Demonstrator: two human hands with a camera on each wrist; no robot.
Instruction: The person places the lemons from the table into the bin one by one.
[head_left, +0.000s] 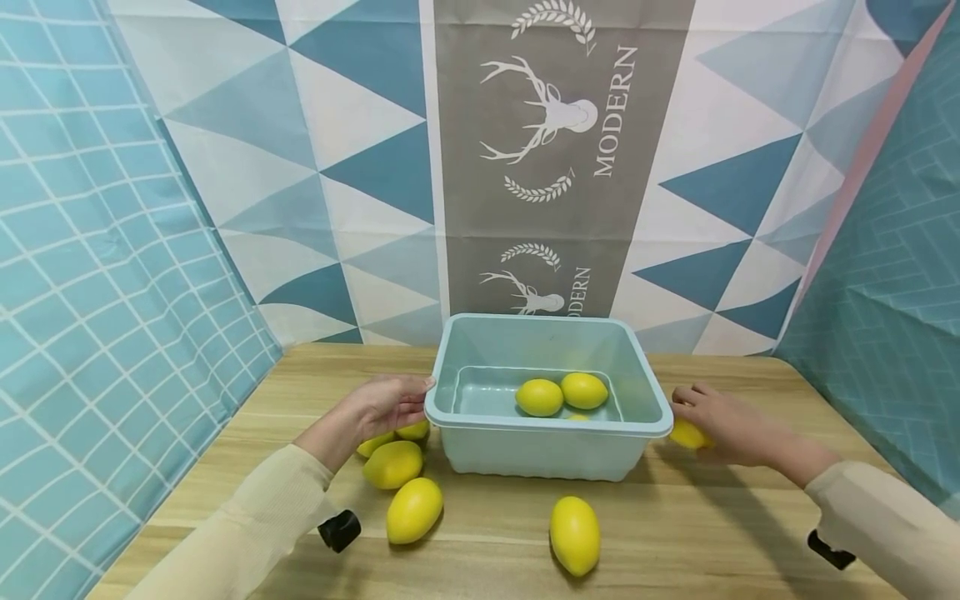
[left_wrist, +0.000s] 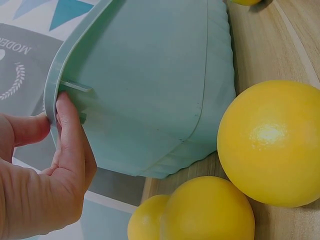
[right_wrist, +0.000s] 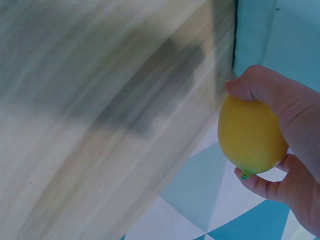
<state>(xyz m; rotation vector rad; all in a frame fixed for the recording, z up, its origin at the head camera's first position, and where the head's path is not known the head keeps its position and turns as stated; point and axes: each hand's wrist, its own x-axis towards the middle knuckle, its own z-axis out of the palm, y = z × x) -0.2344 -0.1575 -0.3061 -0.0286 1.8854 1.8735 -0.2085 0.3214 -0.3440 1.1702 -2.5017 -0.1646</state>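
A pale blue-green plastic bin [head_left: 540,452] stands on the wooden table. My left hand [head_left: 380,407] pinches its left rim [left_wrist: 52,95] between thumb and fingers. To the bin's right, my right hand [head_left: 726,423] grips a yellow lemon [right_wrist: 252,134] just outside the wall, raised above the tabletop. Inside the bin lie a lemon [head_left: 539,397], another lemon [head_left: 584,390] and a third, mostly hidden behind the front rim. Below my left hand several lemons gather beside the bin, among them a near lemon [head_left: 415,511] and one behind it [head_left: 393,465].
One lemon [head_left: 575,536] lies alone in front of the bin. A patterned curtain [head_left: 375,167] with triangles and deer heads hangs behind the table [head_left: 487,550]. Blue tiled sheeting [head_left: 90,292] borders the left side, and teal sheeting [head_left: 885,333] the right.
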